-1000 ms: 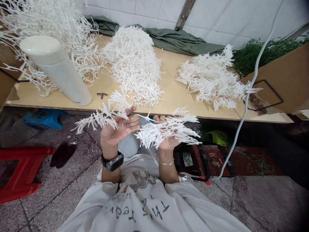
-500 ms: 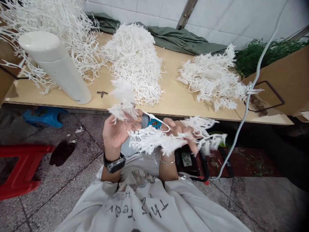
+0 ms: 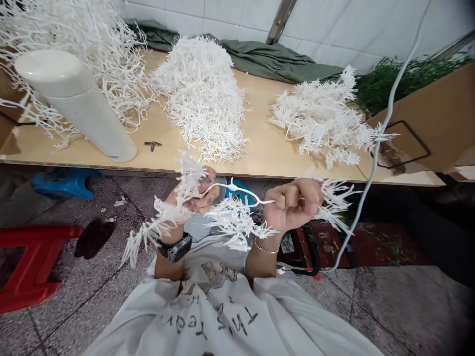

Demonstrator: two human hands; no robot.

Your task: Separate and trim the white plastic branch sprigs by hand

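Observation:
A white plastic artificial plant sprig (image 3: 237, 222) with thin stems and feathery tips is stretched between my hands, below the table edge. My left hand (image 3: 203, 195), wearing a black watch, is closed around one of its stems, and bushy white tips hang over the fingers and wrist. My right hand (image 3: 293, 200), with a bracelet at the wrist, is curled shut on the other end of the stem. More white tips stick out to the right beyond its knuckles. Part of the grip of each hand is hidden by the sprig or the fingers.
On the table (image 3: 260, 158) lie a dense white pile (image 3: 204, 99), a looser white bunch (image 3: 319, 118) and tangled white stems (image 3: 107, 59). A white bottle (image 3: 81, 109) stands left, near small dark pieces (image 3: 153, 145). A grey cable (image 3: 382, 133) hangs right; red stool (image 3: 33, 262) lower left.
My right hand has moved right and turned into a closed grip, drawing the stem taut. The white tips by my left hand now spread down over the wrist.

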